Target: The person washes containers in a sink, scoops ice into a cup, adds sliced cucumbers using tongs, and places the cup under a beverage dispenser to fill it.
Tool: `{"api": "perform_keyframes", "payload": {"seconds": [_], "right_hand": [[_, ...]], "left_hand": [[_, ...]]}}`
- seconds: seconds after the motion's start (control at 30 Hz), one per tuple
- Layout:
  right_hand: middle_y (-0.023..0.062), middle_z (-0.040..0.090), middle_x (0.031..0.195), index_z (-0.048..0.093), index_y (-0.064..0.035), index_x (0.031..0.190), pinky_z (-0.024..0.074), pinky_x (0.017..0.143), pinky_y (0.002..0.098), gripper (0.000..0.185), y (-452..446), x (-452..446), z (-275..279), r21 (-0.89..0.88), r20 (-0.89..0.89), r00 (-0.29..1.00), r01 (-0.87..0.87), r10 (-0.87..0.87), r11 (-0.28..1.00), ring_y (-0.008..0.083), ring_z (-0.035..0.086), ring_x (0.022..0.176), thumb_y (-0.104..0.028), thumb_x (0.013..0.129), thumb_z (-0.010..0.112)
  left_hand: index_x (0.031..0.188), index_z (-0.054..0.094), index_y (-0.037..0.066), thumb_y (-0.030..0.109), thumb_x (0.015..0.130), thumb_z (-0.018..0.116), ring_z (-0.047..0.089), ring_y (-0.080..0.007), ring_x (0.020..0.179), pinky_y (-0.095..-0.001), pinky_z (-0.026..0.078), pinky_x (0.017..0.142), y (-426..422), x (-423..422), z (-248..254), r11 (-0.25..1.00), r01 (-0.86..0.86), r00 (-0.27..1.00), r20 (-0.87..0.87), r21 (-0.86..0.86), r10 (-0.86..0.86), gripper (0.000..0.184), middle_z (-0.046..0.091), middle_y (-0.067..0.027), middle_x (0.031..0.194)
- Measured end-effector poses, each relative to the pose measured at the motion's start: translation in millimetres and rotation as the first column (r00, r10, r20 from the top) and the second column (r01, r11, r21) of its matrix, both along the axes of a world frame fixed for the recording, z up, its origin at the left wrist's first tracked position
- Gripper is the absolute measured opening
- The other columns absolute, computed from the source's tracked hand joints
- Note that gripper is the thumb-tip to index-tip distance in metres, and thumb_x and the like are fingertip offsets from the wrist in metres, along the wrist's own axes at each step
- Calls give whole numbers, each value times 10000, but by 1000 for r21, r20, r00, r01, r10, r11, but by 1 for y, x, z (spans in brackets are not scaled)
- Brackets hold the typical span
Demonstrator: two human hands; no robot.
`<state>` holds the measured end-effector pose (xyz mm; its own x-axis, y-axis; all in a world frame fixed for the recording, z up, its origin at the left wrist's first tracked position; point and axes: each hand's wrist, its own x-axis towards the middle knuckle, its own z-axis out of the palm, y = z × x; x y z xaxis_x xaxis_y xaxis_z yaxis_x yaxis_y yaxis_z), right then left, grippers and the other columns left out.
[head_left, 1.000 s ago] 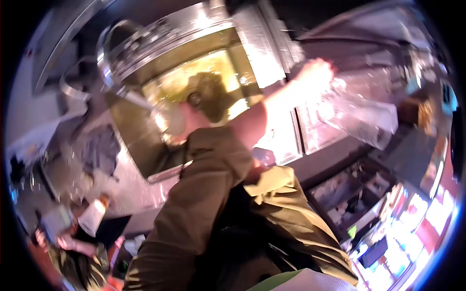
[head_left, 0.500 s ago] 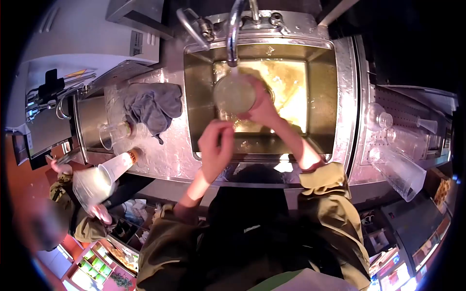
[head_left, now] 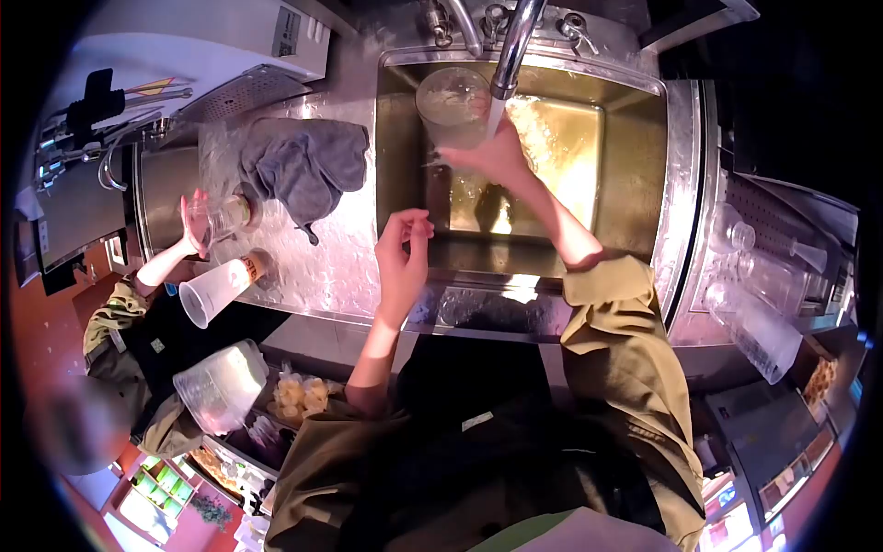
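My right hand (head_left: 497, 155) grips a clear, round cup (head_left: 451, 103) inside the steel sink (head_left: 400, 198), at its far left part. The cup's rim faces up toward me, and water sits or splashes inside it. Beside my wrist and fingers, water runs from the chrome faucet (head_left: 506, 78). My left hand (head_left: 403, 262) hovers over the near left edge of the sink, its fingers loosely curled and the thumb apart. Nothing shows between those fingers.
Left of the sink lie a grey cloth (head_left: 308, 170), a clear glass (head_left: 225, 219) touched by a co-worker's hand (head_left: 195, 221), and a printed plastic cup (head_left: 216, 293). The co-worker also has a large clear container (head_left: 221, 386). Several clear vessels (head_left: 759, 327) stand on the right.
The view has shifted. My right hand and the cup have moved from under the faucet to its left. The co-worker's one hand has reached to the glass, and the large container has come lower.
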<state>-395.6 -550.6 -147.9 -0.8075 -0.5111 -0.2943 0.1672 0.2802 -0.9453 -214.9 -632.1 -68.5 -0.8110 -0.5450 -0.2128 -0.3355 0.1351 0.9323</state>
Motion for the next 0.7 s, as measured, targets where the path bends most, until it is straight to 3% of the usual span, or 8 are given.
{"api": "perform_keyframes", "payload": {"seconds": [0.13,0.27,0.33,0.47,0.53,0.6,0.67,0.7], "right_hand": [[151,451,1186,402,-25,1191,399,924,345,842,49,19,16,-53,-347,932,-133,107,990,205,459,1100,-194,484,827],[83,483,1131,342,-72,1212,461,827,328,733,67,-1,12,-181,-271,956,63,-111,982,213,479,1045,-134,615,762],[86,514,1089,389,-54,1177,445,819,334,648,64,-15,7,-318,160,959,274,-234,907,187,504,991,-121,643,752],[100,387,1244,341,-87,1264,423,827,377,632,78,-15,-21,-194,754,606,574,-253,796,219,463,1057,-365,772,623],[109,323,1349,321,-58,1290,394,911,412,706,88,-4,-33,-194,934,354,614,-47,765,279,423,1143,-550,811,484],[79,478,1201,440,-122,1210,401,935,407,672,70,24,-28,-408,911,371,741,181,534,235,448,1135,-637,779,436],[98,387,1298,373,-129,1280,344,971,465,742,64,40,6,-140,986,77,867,151,479,264,399,1179,-668,772,416],[97,398,1288,381,-120,1272,321,984,473,734,66,46,24,-191,968,103,895,230,404,266,394,1177,-663,778,409]], "left_hand": [[1072,482,-4,88,843,552,554,-138,852,-250,443,754,-11,-7,-28,996,88,987,129,28,-91,256,565,-87,919],[1196,383,28,130,721,680,529,-205,967,-308,434,825,1,-41,-68,904,302,953,86,-303,-289,569,519,-127,1072],[1221,349,54,137,629,736,528,-245,980,-322,425,842,5,-69,-83,771,356,926,89,-529,-367,712,488,-151,1145],[1233,332,30,173,590,780,541,-254,971,-322,444,822,-4,-82,-66,876,432,900,174,-213,-401,797,501,-173,1148],[1233,332,19,166,591,789,544,-235,979,-321,449,832,-2,-71,-40,915,373,923,165,-158,-348,802,510,-176,1137],[1229,337,4,143,599,789,536,-223,997,-320,437,862,6,-70,-15,930,303,953,45,-207,-300,788,512,-165,1136],[1228,332,-12,124,592,796,483,-249,1076,-335,381,936,23,-74,9,961,218,964,-117,-173,-239,799,451,-168,1204],[1232,328,-9,121,589,797,465,-254,1094,-341,366,948,38,-80,17,950,227,948,-174,-215,-266,807,433,-172,1216]]}}
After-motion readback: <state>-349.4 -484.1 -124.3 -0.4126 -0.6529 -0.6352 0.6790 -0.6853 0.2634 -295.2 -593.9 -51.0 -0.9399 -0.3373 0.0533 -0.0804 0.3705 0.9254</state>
